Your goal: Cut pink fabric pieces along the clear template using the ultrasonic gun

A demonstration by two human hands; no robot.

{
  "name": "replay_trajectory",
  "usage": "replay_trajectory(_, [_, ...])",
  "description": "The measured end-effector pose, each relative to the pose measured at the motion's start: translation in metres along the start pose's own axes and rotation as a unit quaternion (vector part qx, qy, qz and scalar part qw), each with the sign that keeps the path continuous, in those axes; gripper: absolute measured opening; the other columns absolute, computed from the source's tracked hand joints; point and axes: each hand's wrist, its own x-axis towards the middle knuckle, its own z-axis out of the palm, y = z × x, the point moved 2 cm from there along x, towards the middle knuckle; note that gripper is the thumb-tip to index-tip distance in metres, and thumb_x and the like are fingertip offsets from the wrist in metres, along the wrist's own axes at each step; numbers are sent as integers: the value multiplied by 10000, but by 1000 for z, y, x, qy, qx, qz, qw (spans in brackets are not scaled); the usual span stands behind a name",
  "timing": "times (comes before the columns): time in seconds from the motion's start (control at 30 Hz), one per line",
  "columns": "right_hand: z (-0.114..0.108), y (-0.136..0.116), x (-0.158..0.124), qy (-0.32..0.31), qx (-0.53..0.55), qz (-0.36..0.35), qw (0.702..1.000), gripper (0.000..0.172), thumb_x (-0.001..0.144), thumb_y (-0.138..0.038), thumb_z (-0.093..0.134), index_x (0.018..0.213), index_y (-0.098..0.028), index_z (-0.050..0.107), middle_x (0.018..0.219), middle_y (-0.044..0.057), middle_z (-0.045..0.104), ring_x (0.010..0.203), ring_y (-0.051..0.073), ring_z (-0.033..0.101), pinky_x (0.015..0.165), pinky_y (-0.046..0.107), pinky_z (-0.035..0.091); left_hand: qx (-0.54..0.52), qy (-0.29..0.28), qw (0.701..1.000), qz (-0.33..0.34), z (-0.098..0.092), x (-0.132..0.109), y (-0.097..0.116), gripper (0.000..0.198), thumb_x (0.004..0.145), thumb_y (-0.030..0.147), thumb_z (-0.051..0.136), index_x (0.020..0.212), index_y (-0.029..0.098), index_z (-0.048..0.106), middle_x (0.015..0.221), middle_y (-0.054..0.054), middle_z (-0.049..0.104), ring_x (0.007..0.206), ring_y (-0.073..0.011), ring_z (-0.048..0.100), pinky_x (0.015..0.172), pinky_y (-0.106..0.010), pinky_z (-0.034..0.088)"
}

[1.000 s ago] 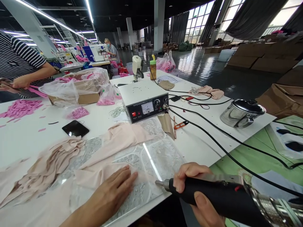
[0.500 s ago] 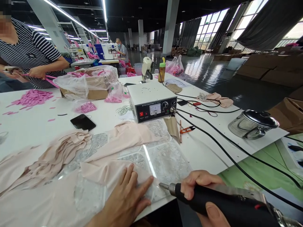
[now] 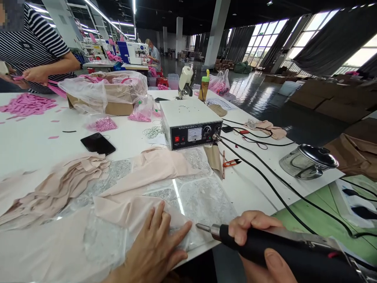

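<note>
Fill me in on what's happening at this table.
The left hand lies spread on a piece of beige cloth. The right hand grips a black tool, its metal tip pointing at the cloth's edge, near the left index finger; whether it touches is hard to tell. A box with a meter sits beyond the cloth. Further left, a co-worker holds a pink strip.

A lidded metal pot is set near the table's right corner. By the far edge, a heap of pink pieces, a plastic-draped carton and a green-topped bottle are placed; farther in, a dark phone is laid flat.
</note>
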Motion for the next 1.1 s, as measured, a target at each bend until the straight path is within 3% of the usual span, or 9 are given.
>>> replay_trajectory(0.1, [5, 0, 9, 3, 32, -31, 999, 176, 883, -405, 629, 967, -255, 665, 760, 23, 579, 536, 139, 517, 521, 323, 530, 2, 15, 1000, 3, -1, 0, 0, 752, 810, 673, 750, 1465, 379, 526, 1114, -127, 588, 1249, -455, 529, 934, -558, 496])
replay_trajectory(0.23, [15, 7, 15, 5, 51, -22, 998, 158, 874, -368, 636, 951, -237, 680, 764, 27, 599, 557, 146, 567, 530, 327, 549, -3, 22, 1000, -6, -2, 0, 2, 742, 841, 653, 727, 1486, 366, 503, 1130, -136, 589, 1274, -466, 501, 945, -566, 475])
replay_trajectory(0.47, [22, 16, 16, -19, 53, -16, 998, 161, 874, -345, 632, 970, -226, 682, 778, 30, 618, 587, 141, 576, 570, 324, 564, -7, 19, 1000, -14, -4, 2, 3, 880, 664, 654, 875, 1432, 363, 560, 1080, -121, 595, 1248, -467, 498, 925, -574, 486])
replay_trajectory(0.73, [28, 17, 16, -29, 28, -20, 999, 164, 885, -353, 604, 983, -237, 664, 785, 30, 597, 567, 148, 568, 540, 346, 561, -24, 14, 999, -36, 3, -3, 5, 758, 798, 673, 760, 1459, 400, 509, 1136, -101, 586, 1328, -459, 452, 993, -582, 447])
replay_trajectory(1.0, [26, 22, 13, -41, 23, -18, 999, 112, 910, -327, 590, 957, -235, 631, 811, 26, 600, 618, 147, 585, 571, 327, 566, -10, 29, 999, -18, -4, 3, 4, 950, 557, 651, 932, 1389, 354, 583, 1080, -116, 583, 1241, -464, 484, 914, -581, 496])
replay_trajectory(1.1, [27, 22, 14, -48, 17, -19, 999, 104, 916, -328, 594, 950, -238, 634, 805, 27, 606, 621, 151, 586, 585, 337, 584, -1, 30, 999, -17, -5, 4, 3, 956, 539, 677, 926, 1377, 367, 588, 1076, -106, 579, 1243, -457, 485, 916, -567, 499])
